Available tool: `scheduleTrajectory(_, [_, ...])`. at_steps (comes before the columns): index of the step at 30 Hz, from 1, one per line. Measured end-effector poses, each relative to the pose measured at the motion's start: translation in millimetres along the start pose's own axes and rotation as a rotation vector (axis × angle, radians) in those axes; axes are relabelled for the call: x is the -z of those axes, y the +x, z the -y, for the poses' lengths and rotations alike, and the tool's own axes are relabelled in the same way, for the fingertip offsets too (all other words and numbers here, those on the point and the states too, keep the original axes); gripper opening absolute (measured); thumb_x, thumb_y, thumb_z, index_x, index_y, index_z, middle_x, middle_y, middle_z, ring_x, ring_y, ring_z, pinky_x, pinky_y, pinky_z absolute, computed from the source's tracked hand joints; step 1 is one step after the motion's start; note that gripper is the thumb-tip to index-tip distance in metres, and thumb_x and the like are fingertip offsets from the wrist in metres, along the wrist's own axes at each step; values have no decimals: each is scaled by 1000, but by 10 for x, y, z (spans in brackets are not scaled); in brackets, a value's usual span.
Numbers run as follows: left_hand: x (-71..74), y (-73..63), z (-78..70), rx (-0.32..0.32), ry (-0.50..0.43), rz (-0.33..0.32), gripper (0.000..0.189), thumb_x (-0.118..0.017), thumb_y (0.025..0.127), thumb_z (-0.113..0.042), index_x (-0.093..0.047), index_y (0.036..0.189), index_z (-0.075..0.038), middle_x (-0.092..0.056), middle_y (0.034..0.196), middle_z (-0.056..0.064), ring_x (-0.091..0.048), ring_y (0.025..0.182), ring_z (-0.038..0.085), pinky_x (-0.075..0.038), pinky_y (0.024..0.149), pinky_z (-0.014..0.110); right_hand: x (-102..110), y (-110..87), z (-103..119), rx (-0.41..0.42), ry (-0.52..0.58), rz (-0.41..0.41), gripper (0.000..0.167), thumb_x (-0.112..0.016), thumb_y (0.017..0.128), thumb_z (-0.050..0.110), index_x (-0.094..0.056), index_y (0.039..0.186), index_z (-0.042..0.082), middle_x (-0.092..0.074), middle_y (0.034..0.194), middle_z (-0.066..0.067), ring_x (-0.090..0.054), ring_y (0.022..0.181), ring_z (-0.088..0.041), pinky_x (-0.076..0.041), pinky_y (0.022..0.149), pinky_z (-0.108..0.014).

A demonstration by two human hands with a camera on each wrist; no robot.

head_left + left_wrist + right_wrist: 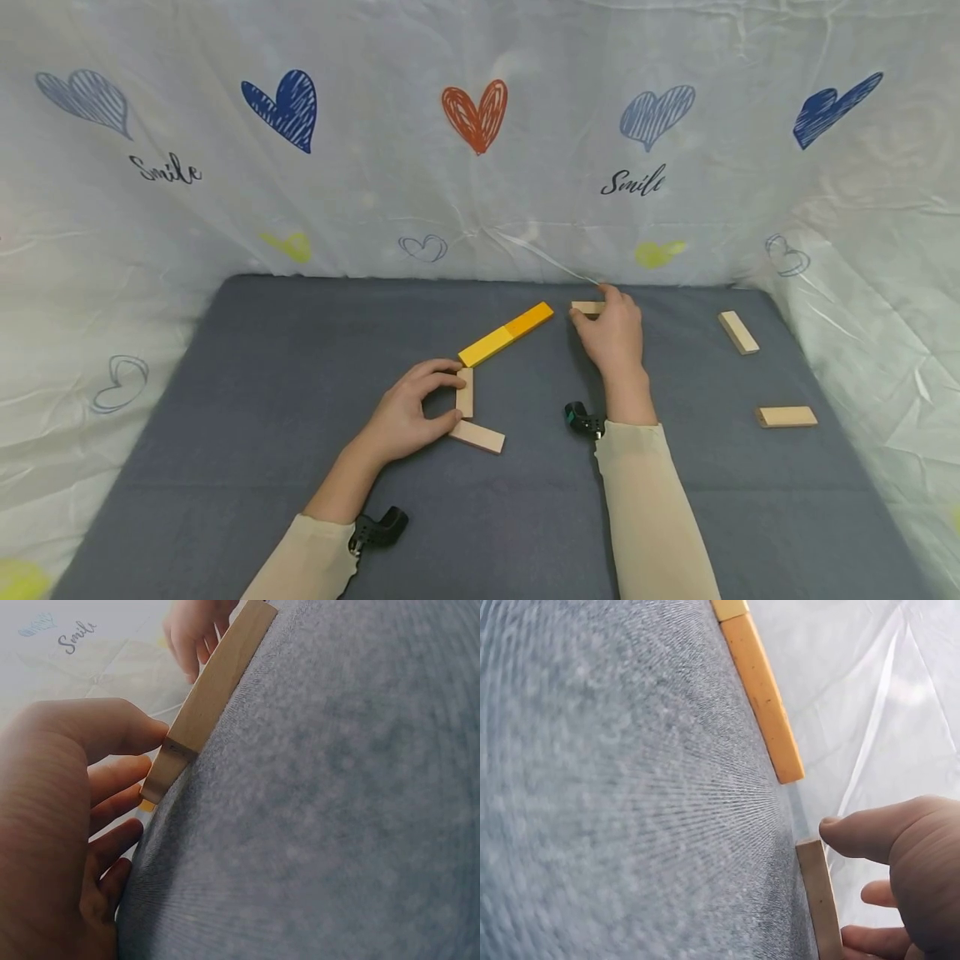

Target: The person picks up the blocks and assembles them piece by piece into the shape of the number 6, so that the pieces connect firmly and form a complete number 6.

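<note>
My left hand curves its thumb and fingers about a plain wooden block, fingertips at its far end and thumb at its near end. A second plain block meets that near end at an angle, close by the thumb. Off the far end, a yellow block and an orange block lie end to end in a slanted line. Farther back, my right hand holds another plain wooden block between thumb and fingers, partly covered by the hand. A gap separates it from the orange block.
Two more plain blocks lie at the right, one farther back and one nearer. Dark grey cloth covers the table. Behind its back edge hangs a pale curtain printed with hearts.
</note>
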State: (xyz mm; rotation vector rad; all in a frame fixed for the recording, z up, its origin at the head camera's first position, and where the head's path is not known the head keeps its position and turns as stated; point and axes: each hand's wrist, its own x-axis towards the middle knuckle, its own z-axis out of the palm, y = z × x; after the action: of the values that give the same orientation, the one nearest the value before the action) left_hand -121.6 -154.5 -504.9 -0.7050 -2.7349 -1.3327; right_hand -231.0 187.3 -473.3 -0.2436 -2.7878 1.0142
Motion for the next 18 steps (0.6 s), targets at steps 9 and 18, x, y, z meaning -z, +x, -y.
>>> scheduleTrajectory(9, [-16, 8, 21, -11, 0, 1, 39, -88, 94, -20, -76, 131, -21, -57, 156, -6, -50, 150, 25, -45, 120, 57, -42, 21, 1, -1, -17, -35, 73, -79, 102, 32, -50, 159, -2, -52, 150, -33, -49, 136, -53, -44, 111, -64])
scheduleTrajectory(18, [-7, 9, 25, -3, 2, 2, 39, -88, 94, -20, -76, 131, -21, -57, 156, -6, -51, 149, 24, -45, 120, 56, -53, 34, 6, -18, -7, -36, 75, -79, 101, 30, -47, 160, -3, -51, 149, -35, -48, 137, -54, -45, 110, -64])
